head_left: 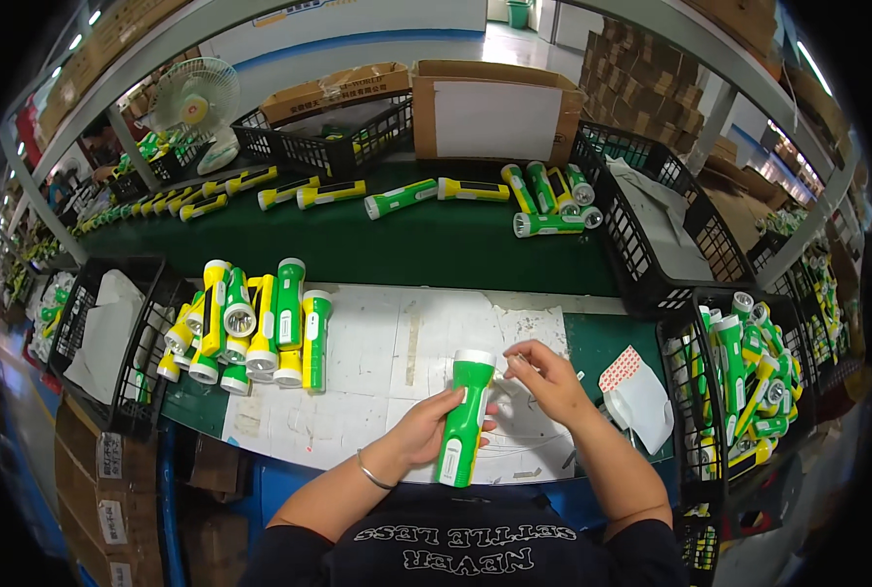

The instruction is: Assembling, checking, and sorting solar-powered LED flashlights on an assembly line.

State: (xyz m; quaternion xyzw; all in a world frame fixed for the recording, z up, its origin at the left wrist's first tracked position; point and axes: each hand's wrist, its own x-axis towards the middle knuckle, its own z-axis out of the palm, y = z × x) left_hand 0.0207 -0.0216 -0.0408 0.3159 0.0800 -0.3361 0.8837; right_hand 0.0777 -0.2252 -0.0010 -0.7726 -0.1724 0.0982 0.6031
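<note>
My left hand [434, 428] is wrapped round a green and yellow flashlight [467, 421], its white head pointing away from me and its white switch panel facing up. Just right of the flashlight's head, my right hand [550, 382] has thumb and forefinger drawn together. Whatever they pinch, if anything, is too small to make out. A pile of similar flashlights [289, 303] lies and stands at the left of the white work surface [357, 391]. Near my right forearm is a white sheet [641, 416] with a patch of small red-orange labels [622, 368].
Black crates stand at both sides: a left crate [152, 338] with grey sheets, and a right crate [698, 411] full of flashlights. Beyond the table, a green conveyor belt [357, 245] carries a row of flashlights [402, 199]. A cardboard box [494, 147] and a fan [194, 98] stand behind.
</note>
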